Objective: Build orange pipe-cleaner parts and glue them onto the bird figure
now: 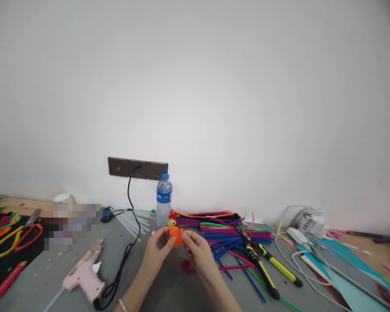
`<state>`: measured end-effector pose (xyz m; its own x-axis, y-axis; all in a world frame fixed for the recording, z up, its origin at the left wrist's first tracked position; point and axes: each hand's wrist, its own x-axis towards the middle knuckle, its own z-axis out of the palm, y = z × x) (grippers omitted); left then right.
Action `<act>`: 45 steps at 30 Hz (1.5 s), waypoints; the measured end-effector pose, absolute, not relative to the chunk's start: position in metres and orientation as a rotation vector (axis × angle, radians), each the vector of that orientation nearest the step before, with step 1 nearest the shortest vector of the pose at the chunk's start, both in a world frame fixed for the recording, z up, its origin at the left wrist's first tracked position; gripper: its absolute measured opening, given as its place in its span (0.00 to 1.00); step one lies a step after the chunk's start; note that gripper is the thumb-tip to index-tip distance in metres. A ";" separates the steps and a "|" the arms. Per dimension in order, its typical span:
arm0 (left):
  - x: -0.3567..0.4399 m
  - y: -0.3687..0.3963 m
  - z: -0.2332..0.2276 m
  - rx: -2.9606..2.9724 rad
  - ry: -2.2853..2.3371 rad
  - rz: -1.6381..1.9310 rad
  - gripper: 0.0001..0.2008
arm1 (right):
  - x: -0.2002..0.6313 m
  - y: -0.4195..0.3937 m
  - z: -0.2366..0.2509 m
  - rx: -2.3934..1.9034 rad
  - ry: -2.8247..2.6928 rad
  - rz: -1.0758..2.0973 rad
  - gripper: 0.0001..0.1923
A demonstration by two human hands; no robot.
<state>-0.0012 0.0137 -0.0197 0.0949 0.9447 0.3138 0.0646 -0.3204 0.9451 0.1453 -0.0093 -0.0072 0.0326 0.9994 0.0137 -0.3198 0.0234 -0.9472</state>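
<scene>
A small chicken figure [174, 237] of orange pipe cleaner, with a red comb, a yellow head and a googly eye, is held up above the table. My left hand [155, 250] pinches its body from the left, thumb in front. On the other side my right hand [199, 252] is closed, thumb and fingertips at the figure's right edge, where a short bit of orange pipe cleaner stands out. Fingers cover part of the body. Just behind the hands lies a pile of colored pipe cleaners [221, 236], and a pink one with a curled end [190, 266] is under my right hand.
A water bottle [164, 201] stands behind my left hand. At the left are a pink glue gun [84, 277] with its black cord [125, 255], glue sticks [133, 225] and scissors [17, 240]. Yellow-black pliers [263, 264], white cables [295, 264] and a phone [351, 271] lie at the right.
</scene>
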 end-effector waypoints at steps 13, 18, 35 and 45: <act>0.001 0.009 -0.013 1.585 1.069 1.351 0.14 | 0.144 -0.015 0.008 -1.049 -0.995 1.202 0.24; 0.001 0.008 -0.012 1.599 1.069 1.365 0.13 | 0.146 -0.015 0.007 -1.044 -1.035 1.134 0.23; -0.001 0.009 -0.009 1.654 1.111 1.432 0.10 | 0.150 -0.017 0.001 -1.171 -1.159 0.771 0.18; -0.001 0.008 -0.008 1.654 1.073 1.406 0.10 | 0.148 -0.018 0.003 -1.195 -1.259 0.723 0.16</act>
